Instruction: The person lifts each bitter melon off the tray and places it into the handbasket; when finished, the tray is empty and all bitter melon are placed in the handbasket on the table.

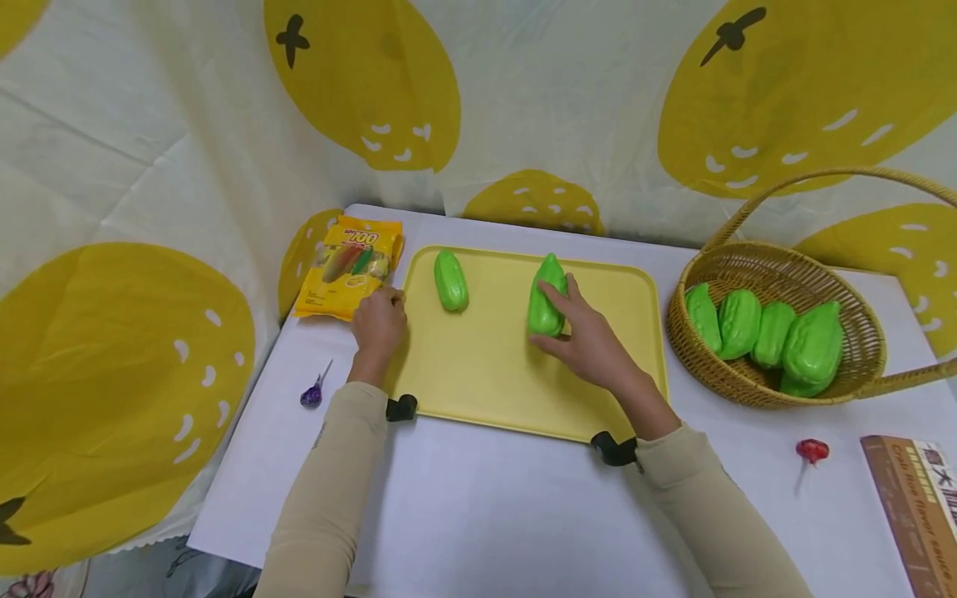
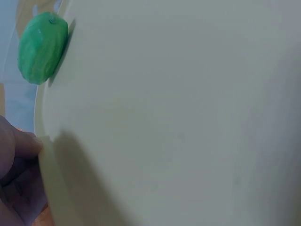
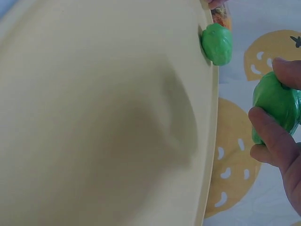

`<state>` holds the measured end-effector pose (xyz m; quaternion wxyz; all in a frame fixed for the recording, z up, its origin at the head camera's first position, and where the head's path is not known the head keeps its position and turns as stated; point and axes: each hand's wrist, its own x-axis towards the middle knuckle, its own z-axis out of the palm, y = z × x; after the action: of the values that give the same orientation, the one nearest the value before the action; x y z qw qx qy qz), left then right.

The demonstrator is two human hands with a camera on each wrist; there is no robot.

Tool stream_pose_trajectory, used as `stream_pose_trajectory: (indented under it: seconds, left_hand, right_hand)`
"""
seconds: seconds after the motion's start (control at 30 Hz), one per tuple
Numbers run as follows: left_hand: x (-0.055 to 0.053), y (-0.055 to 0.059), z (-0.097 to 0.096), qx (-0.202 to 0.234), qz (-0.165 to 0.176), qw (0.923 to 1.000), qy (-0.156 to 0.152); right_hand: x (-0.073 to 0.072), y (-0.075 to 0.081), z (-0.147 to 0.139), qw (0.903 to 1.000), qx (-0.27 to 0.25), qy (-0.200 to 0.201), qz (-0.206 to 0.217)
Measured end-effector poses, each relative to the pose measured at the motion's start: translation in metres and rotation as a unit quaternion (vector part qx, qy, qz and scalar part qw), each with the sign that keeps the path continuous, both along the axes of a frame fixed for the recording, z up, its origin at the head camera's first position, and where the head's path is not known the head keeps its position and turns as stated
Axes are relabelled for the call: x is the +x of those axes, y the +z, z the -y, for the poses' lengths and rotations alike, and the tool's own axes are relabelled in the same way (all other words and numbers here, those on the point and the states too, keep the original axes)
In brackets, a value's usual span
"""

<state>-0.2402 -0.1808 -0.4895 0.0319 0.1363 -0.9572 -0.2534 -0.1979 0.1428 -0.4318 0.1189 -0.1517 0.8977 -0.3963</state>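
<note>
A yellow tray [image 1: 486, 374] lies on the white table. My left hand [image 1: 380, 325] pinches its left rim, the thumb on top of the edge in the left wrist view. My right hand [image 1: 586, 336] holds a bright green, ridged gourd [image 1: 548, 291] between thumb and fingers. The right wrist view shows this gourd [image 3: 275, 106] raised above the tray, its shadow falling on the surface. Another green gourd [image 1: 451, 281] lies near the tray's far left corner. To the right, a wicker basket [image 1: 725, 386] contains several more green gourds [image 1: 813, 345].
A yellow candy bag [image 1: 347, 270] lies left of the tray, with a purple lollipop [image 1: 311, 394] in front of it. A red lollipop [image 1: 812, 451] and a brown sauce box [image 1: 908, 498] are at the right. The basket's handle [image 1: 815, 176] arches up. A fruit-print cloth [image 1: 553, 91] hangs behind.
</note>
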Motion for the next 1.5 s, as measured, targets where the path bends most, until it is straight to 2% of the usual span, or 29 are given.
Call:
stream_pose_trajectory:
  seconds: [0.33,0.57,0.97,1.3,1.5]
  left_hand:
    - [0.001,-0.001,0.000,0.001,0.003,1.0000,0.001]
    - [0.001,-0.003,0.000,-0.001,0.004,1.0000,0.004]
    - [0.001,-0.004,0.000,0.000,-0.008,0.9999,0.007]
    - [0.001,-0.003,0.000,0.002,-0.009,1.0000,0.002]
    - [0.002,-0.004,0.000,0.006,-0.010,0.9999,0.002]
  right_hand:
    - [0.006,0.009,-0.029,0.9994,-0.017,-0.024,-0.018]
    - [0.011,0.016,-0.053,0.9980,-0.003,-0.046,-0.043]
    - [0.017,0.017,-0.068,0.9937,0.023,-0.064,-0.089]
    - [0.022,0.017,-0.089,0.9916,0.005,-0.095,-0.088]
    - [0.026,0.017,-0.102,0.9884,0.023,-0.119,-0.091]
